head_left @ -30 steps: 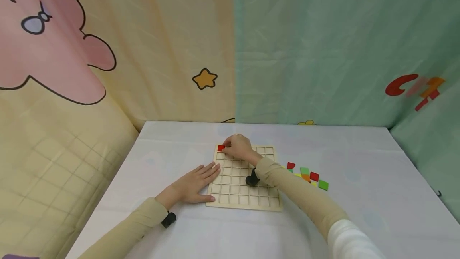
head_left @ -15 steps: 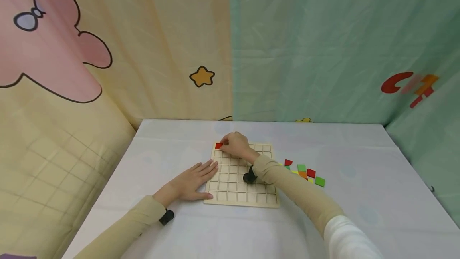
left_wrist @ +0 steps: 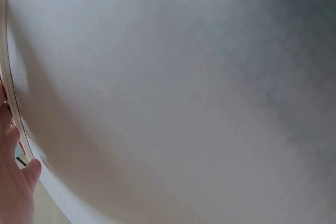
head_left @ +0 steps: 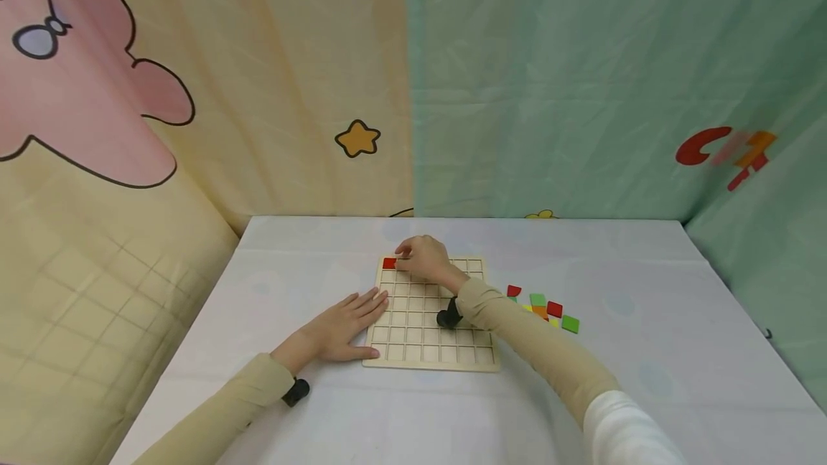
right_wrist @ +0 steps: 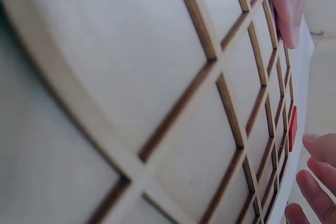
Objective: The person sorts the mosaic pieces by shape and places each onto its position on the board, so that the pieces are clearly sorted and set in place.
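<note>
Right hand (head_left: 423,258): fingers parted, just beside red tile (head_left: 389,263) at far-left corner of board (head_left: 430,354). Left hand (head_left: 347,325) spread at board edge. Risk: stray brush tilts tile; weak left press lets board slide.

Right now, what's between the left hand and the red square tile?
In the head view, bare cells of the pale wooden grid board lie between the left hand and the red square tile.

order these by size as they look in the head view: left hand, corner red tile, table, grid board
Largest to smallest:
1. Table
2. Grid board
3. Left hand
4. Corner red tile
</note>
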`<state>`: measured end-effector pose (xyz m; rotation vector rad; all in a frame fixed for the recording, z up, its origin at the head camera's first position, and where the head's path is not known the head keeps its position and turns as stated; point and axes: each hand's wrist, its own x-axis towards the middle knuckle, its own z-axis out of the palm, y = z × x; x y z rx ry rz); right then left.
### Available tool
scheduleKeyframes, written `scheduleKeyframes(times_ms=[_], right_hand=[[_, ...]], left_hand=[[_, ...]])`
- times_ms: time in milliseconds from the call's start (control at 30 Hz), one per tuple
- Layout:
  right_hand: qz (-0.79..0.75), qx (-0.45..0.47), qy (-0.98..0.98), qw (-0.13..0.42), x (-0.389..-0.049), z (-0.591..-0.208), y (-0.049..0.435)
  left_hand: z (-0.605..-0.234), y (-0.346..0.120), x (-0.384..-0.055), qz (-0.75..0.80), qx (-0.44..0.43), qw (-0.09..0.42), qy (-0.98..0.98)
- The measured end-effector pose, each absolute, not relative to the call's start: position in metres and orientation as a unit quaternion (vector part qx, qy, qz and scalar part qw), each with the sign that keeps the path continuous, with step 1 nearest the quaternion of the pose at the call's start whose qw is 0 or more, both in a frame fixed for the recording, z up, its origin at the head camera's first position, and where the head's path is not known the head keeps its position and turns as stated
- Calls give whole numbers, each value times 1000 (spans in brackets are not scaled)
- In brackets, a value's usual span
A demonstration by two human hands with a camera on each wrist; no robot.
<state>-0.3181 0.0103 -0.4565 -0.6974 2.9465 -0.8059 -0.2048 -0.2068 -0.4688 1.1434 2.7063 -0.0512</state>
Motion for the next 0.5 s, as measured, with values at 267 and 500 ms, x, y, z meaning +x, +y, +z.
scheduleKeyframes(times_ms=[267, 500], right_hand=[[-261, -206, 943, -9, -315, -446, 20], [-271, -205, 940, -25, -310, -434, 33]], left_hand=[[-468, -207, -204, -12, 385, 102, 917], [-468, -207, -205, -9, 387, 103, 916]])
